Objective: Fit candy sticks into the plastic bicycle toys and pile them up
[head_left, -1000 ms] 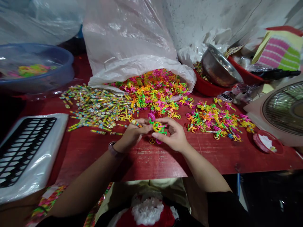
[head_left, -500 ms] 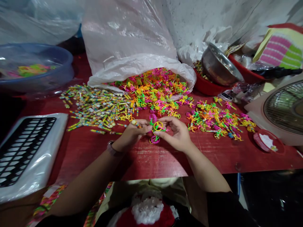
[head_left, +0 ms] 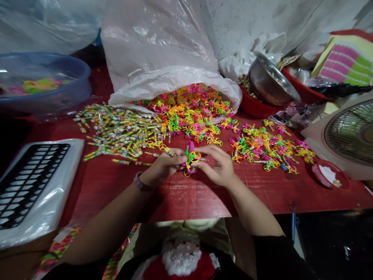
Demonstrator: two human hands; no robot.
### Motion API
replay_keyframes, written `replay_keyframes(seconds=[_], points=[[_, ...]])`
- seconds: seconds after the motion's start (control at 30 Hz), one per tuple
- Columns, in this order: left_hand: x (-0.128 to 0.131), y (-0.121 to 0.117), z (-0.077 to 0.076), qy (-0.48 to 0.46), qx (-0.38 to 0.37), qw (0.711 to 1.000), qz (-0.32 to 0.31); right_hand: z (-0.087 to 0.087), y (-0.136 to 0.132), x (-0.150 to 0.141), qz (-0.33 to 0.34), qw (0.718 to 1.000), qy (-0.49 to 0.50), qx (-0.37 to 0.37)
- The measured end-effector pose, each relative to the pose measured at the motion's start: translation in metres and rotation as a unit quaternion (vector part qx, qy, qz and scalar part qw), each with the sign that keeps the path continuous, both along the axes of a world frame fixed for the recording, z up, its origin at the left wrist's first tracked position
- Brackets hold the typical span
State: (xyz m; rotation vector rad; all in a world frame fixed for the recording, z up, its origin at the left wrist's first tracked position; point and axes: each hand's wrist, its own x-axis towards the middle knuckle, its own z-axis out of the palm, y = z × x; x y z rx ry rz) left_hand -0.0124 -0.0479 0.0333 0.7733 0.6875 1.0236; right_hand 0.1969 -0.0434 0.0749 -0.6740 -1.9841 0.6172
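Over the front of the red table, my left hand (head_left: 165,166) and my right hand (head_left: 218,165) meet around a small plastic toy bicycle (head_left: 192,157) in green, yellow and purple. The left thumb and fingers pinch its left side, while the right thumb and forefinger grip it from the right. A slim patterned tube (head_left: 169,151) sticks out above the left hand; its lower end is hidden by the fingers. Beyond that hand lies a heap of similar tubes (head_left: 119,130). Loose colourful toy bicycles (head_left: 262,146) are piled to the right of my right hand.
A big white plastic bag (head_left: 163,83) spills more toys at the back. On the left are a blue basin (head_left: 78,83) and a plastic-wrapped black rack (head_left: 32,182). A steel bowl (head_left: 269,83), a fan (head_left: 349,132) and a pink basket (head_left: 320,175) stand right.
The toy bicycle has turned between my fingers, so its purple wheels sit at a different angle. Both hands stay in nearly the same place.
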Motion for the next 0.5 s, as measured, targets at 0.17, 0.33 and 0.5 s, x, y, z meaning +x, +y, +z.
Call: replay_keyframes(seconds=[0.17, 0.33, 0.5], points=[[0.0026, 0.002, 0.0025, 0.01, 0.016, 0.999, 0.042, 0.0015, -0.0017, 0.0004, 0.025, 1.0, 0.004, 0.003], [0.0009, 0.0032, 0.0004, 0.026, 0.032, 0.999, 0.035, 0.0027, -0.0022, 0.0025, 0.01, 1.0, 0.007, -0.027], [-0.003, 0.0019, 0.0055, 0.115, 0.072, 0.99, 0.047, -0.0009, -0.0057, -0.0041, -0.039, 0.993, 0.051, -0.101]])
